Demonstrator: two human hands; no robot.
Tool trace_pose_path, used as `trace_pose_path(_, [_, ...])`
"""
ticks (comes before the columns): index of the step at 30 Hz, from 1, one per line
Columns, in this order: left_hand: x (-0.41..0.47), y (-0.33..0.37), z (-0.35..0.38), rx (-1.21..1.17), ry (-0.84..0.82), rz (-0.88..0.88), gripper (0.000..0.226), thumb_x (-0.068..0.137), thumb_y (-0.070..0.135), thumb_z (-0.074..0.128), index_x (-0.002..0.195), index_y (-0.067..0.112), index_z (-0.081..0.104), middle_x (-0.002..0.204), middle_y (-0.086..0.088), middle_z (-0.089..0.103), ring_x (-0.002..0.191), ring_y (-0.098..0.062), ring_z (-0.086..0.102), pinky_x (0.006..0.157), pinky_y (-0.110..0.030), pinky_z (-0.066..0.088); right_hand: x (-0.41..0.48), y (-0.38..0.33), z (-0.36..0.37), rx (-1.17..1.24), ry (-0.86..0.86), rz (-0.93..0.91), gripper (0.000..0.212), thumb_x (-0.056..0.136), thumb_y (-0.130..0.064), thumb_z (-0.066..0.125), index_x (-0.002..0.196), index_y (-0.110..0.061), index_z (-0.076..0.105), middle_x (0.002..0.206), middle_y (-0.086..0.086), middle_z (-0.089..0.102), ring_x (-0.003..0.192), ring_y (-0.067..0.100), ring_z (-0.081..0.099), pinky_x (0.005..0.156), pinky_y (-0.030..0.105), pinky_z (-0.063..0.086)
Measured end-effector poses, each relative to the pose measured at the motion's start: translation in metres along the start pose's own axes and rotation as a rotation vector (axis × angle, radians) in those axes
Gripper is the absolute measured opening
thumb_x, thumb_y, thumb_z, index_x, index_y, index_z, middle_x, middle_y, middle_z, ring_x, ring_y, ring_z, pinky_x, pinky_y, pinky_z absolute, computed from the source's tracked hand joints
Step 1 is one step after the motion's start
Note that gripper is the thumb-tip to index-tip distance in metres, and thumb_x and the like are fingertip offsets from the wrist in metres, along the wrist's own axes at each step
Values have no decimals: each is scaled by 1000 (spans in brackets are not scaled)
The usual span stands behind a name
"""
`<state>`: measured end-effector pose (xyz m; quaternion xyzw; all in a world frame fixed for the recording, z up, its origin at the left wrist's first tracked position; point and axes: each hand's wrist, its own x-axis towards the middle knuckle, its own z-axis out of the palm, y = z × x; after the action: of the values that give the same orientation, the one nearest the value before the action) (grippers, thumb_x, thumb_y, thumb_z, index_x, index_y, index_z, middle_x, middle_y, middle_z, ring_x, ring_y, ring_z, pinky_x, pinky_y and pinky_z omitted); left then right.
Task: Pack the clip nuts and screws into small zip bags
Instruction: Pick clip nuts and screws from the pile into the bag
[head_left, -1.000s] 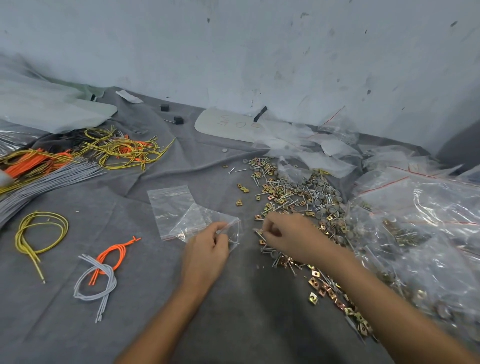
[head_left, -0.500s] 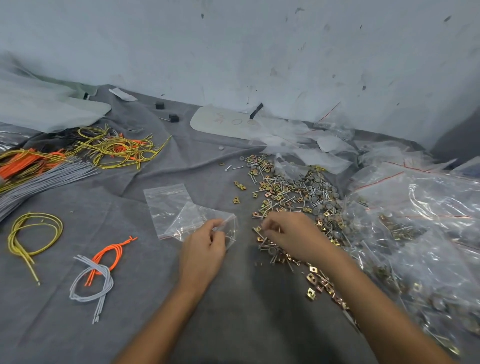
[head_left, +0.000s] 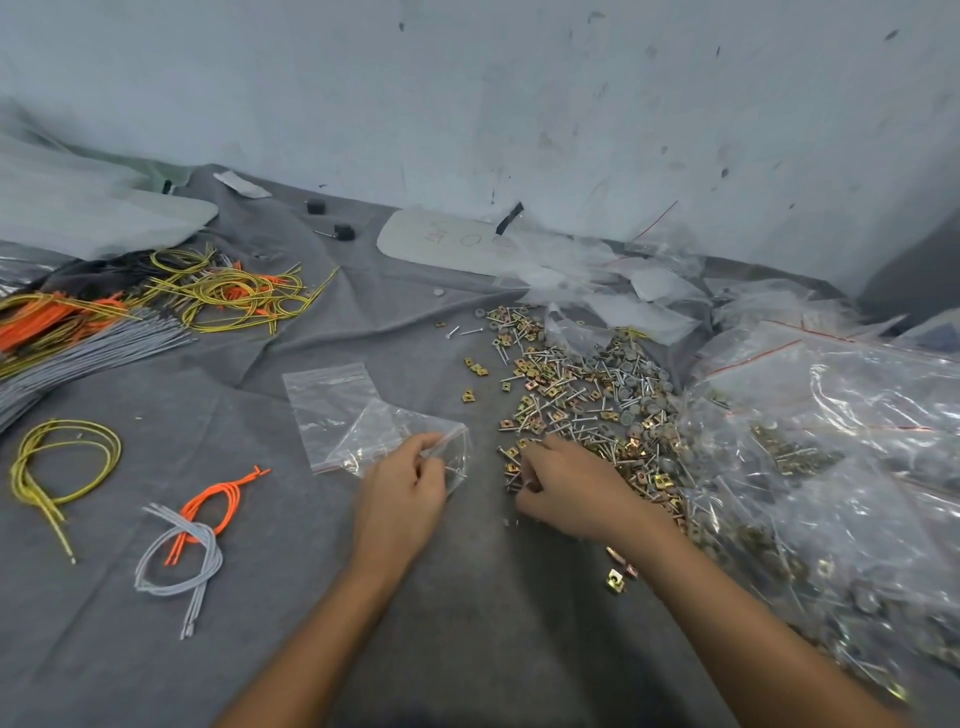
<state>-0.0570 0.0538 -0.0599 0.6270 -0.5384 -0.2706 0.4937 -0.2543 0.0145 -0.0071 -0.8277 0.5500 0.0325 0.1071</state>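
Zip bag (head_left: 395, 431) is pinched open mid-frame by left hand (head_left: 402, 491) for filling; right hand (head_left: 569, 488) is curled over screws (head_left: 571, 395), grip unseen.

— Where does the view look from?
— From a single wide-angle camera on the person's head, facing forward and down across the grey cloth-covered desk (head_left: 493, 649) to the scuffed pale wall (head_left: 467, 104) behind it.
— How near is it?
— Close. Both bare forearms enter from the bottom edge, and the left hand (head_left: 402, 499) and right hand (head_left: 569, 491) sit just below the middle of the frame.
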Motion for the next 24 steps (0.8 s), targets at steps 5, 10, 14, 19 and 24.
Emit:
trace_pose_path(5, [-1,0,0,-3,0,-31,33,82,29,44,97,46,67,60,15,62,60,-5,57,66,-35,52,2,-3,4,-102,49,-11,25,87,-41,57,101,-20,56,107,0,50,107,25,48,81,36,38])
trace_pose_path(10, [-1,1,-1,4,-6,-30,35,81,28,44,103,40,68,58,16,59,59,-8,57,69,-37,53,3,-7,4,-204,54,-56,35,86,-44,56,103,-14,60,114,6,56,110,28,49,91,40,41])
trace_pose_path(14, [-1,1,-1,5,-3,-16,36,81,29,44,104,41,67,60,15,61,60,-8,58,68,-36,53,3,-13,6,-246,71,-73,35,87,-38,54,105,-9,60,115,10,57,110,31,51,91,40,41])
trace_pose_path(19, [-2,0,-2,-2,5,8,35,82,27,44,107,44,64,57,18,58,55,-3,52,59,-32,44,3,-8,1,-212,93,-57,30,95,-34,50,111,-10,59,119,9,56,112,30,50,91,38,41])
trace_pose_path(24, [-1,-1,-1,-1,6,-5,35,83,27,45,107,37,69,59,20,59,57,-2,52,61,-29,43,6,-8,3,-333,86,-99,32,100,-29,44,121,-9,56,126,12,56,116,32,51,96,40,41])
